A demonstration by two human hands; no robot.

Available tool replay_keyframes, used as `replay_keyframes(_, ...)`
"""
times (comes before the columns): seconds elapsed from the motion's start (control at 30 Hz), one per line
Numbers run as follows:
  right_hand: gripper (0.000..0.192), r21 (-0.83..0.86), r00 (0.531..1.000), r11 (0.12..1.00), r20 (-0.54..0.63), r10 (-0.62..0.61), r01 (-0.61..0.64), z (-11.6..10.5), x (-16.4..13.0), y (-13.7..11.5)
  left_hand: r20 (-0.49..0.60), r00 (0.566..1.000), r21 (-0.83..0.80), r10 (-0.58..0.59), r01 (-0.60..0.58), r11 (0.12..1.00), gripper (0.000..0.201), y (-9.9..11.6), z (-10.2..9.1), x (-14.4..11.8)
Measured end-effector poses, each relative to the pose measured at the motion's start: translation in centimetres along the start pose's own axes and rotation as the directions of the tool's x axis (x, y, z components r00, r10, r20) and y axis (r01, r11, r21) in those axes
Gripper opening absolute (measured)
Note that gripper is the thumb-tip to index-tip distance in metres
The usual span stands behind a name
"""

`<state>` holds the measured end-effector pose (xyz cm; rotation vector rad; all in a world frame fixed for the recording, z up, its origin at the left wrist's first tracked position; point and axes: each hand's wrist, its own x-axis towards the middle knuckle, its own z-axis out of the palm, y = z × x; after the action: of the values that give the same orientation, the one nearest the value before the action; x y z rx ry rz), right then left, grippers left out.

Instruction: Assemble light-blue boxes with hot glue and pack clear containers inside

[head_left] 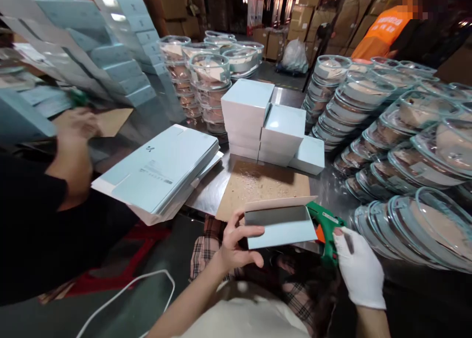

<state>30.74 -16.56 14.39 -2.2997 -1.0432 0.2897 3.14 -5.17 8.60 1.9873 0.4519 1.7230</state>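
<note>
A small light-blue cardboard box [282,233] is tilted at the table's front edge, its flap raised and its grey inside showing. My bare left hand [239,242] grips the box's left end, with fingers along its front. In a white glove, my right hand [359,266] is closed around the handle of a green glue gun [326,225] with an orange trigger. The gun's front end is at the box's right end, partly hidden behind it. Under and beyond the box lies a brown cardboard sheet [269,183] with shiny specks on it.
Finished-looking blue boxes [249,92] are stacked behind the sheet. Flat box blanks [165,161] lie in a pile to the left. Stacks of clear round containers [424,170] crowd the right side. A co-worker's hand [79,124] is at the left; another person in orange [385,30] is farther back.
</note>
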Motion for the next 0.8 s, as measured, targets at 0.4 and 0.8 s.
replay_keyframes(0.4, 0.036, 0.396, 0.866, 0.797, 0.405, 0.294, -0.456, 0.8, 4.4, 4.9, -0.164, 0.954, 0.027, -0.252, 0.26, 0.965, 0.036, 1.9, -0.7, -1.3)
replay_keyframes(0.8, 0.043, 0.821, 0.886, 0.426, 0.455, -0.085, -0.381, 1.4, -3.7, 2.1, 0.065, 0.711, 0.008, -0.7, 0.701, 0.713, 0.036, 2.9, 2.7, -3.2)
